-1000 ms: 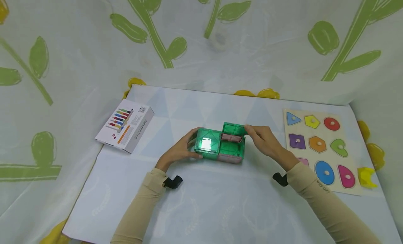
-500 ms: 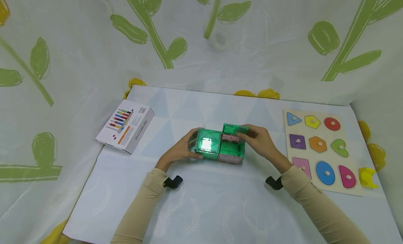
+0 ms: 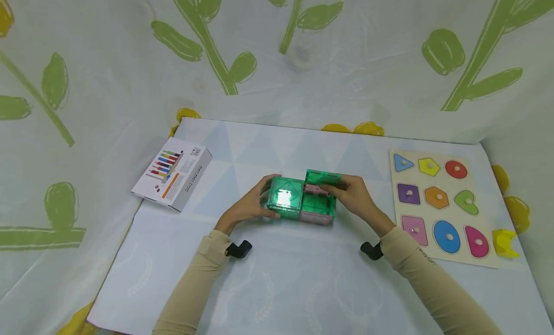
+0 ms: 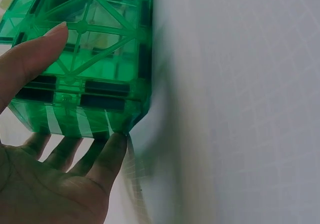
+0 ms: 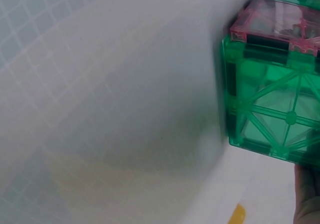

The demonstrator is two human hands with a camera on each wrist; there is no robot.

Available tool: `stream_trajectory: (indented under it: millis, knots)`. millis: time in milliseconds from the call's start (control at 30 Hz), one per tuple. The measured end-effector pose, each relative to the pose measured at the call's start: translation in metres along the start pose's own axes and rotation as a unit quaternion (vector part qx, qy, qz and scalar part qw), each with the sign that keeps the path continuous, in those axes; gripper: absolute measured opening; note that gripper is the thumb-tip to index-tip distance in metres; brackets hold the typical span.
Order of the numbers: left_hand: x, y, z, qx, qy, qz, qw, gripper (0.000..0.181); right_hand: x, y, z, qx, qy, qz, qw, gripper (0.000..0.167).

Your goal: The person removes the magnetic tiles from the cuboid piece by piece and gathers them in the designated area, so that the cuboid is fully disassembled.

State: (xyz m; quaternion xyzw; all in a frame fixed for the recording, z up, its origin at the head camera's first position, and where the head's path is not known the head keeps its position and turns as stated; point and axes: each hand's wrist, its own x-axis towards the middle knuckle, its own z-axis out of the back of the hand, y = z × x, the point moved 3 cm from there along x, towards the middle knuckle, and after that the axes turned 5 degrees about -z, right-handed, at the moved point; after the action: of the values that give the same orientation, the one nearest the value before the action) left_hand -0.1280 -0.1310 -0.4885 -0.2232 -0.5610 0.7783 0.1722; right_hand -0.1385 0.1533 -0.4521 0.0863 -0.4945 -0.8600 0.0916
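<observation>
A structure of see-through green tiles (image 3: 285,193) with pink pieces (image 3: 316,218) stands mid-table. My left hand (image 3: 245,206) grips its left end, thumb on the near side and fingers behind; in the left wrist view this hand (image 4: 55,184) wraps the green box (image 4: 100,49). At the back right, my right hand (image 3: 358,198) pinches a raised green tile (image 3: 322,177), its thumb close to the upper pink piece (image 3: 317,189). The right wrist view shows a green side (image 5: 280,109), a pink tile (image 5: 280,22) and part of the right hand (image 5: 307,199); its fingertips are hidden.
A white box with an abacus picture (image 3: 170,174) lies at the left. On the right are a shape puzzle board (image 3: 441,176) with knobbed pieces and a yellow piece (image 3: 504,243). A patterned cloth (image 3: 346,75) rises behind the table (image 3: 277,287).
My right hand has moved left, its thumb now over the structure's right part, and the raised green tile has shifted slightly. The left hand stays in place.
</observation>
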Motion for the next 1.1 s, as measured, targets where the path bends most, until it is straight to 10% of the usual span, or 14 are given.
stream_trajectory:
  millis: [1100]
  knots:
    - [0.0024, -0.0033, 0.0002, -0.01, 0.006, -0.003, 0.9999, 0.11, 0.0036, -0.0016, -0.0035, 0.015, -0.038, -0.003, 0.9992, 0.022]
